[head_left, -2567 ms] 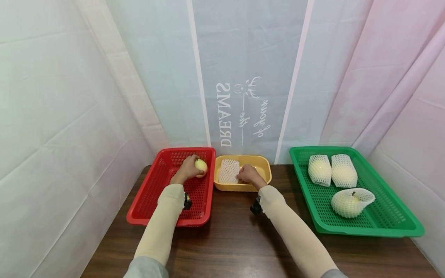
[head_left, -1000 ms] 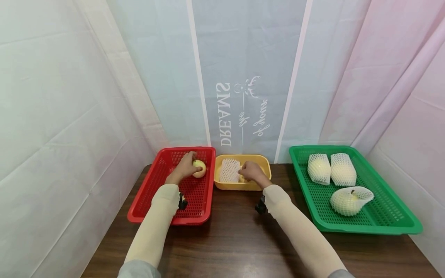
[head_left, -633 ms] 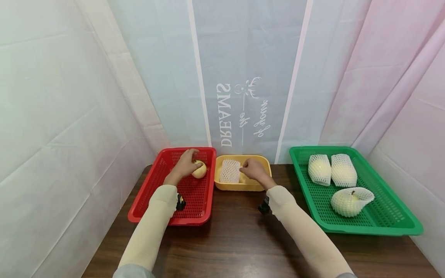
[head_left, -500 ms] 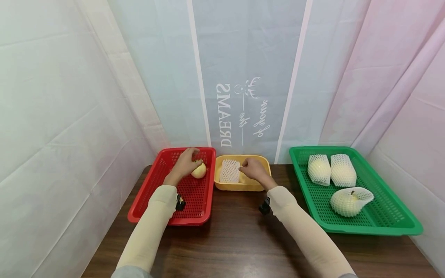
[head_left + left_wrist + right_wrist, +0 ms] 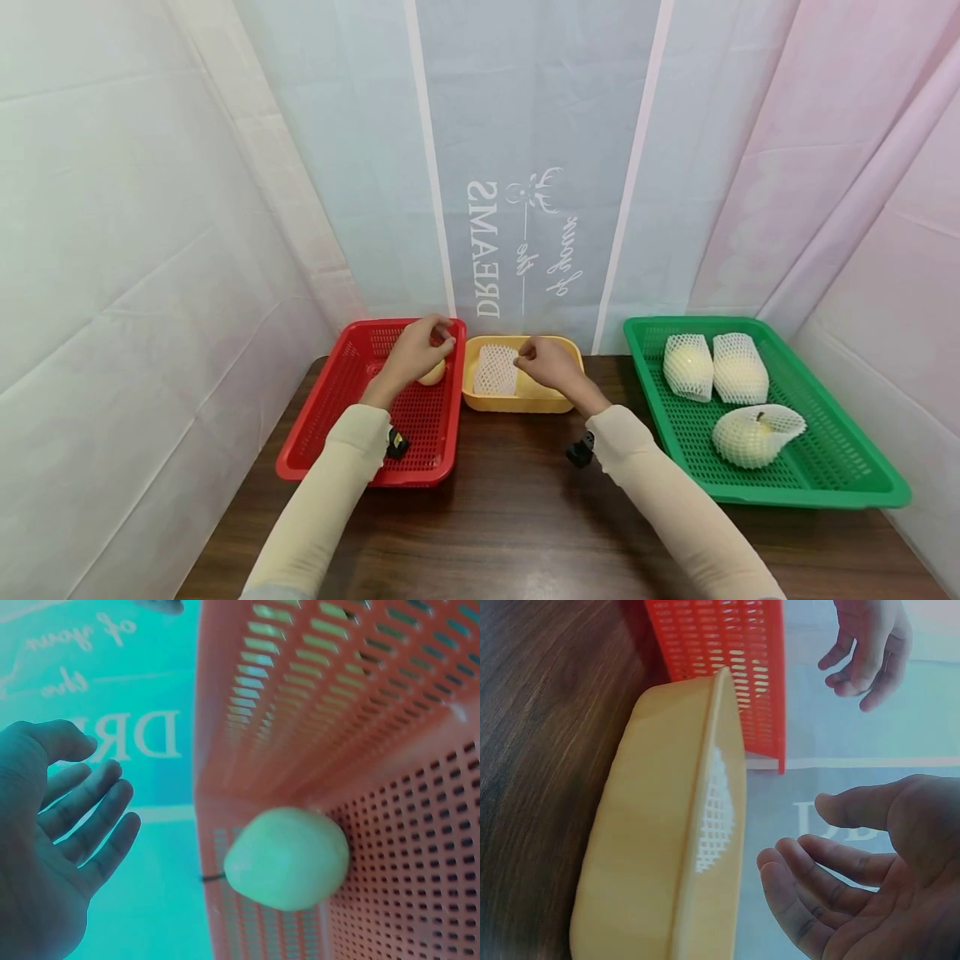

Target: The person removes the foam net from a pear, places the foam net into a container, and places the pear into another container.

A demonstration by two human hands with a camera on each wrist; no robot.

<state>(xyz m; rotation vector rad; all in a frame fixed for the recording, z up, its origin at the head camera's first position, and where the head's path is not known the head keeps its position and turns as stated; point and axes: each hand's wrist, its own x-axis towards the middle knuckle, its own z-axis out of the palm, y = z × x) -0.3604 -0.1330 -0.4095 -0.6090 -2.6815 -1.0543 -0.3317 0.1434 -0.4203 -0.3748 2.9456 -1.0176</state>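
A pale yellow pear [image 5: 289, 859] with a thin dark stem sits in the red basket [image 5: 420, 477]. My left hand [image 5: 408, 358] is held over it, partly hiding it in the head view; its fingers are loosely bent with nothing between them. In the yellow tub [image 5: 517, 405] lies a white foam net sleeve [image 5: 496, 369]. Over the tub's right part hovers my right hand [image 5: 553, 367], fingers relaxed, thumb apart, holding nothing in the right wrist view [image 5: 832, 877]. The sleeve is close to its fingertips in the head view.
On the right stands a green basket [image 5: 795, 497]. It holds three pears in foam net sleeves, one of them [image 5: 750, 437] lying nearer the front with its stem showing. Behind the brown wooden table [image 5: 517, 533] hangs a curtain [image 5: 540, 125] with printed lettering.
My left hand has let go of the pear, then lifted and shifted right, leaving it in the red basket. My right hand has drawn up and slightly away from the foam net sleeve.
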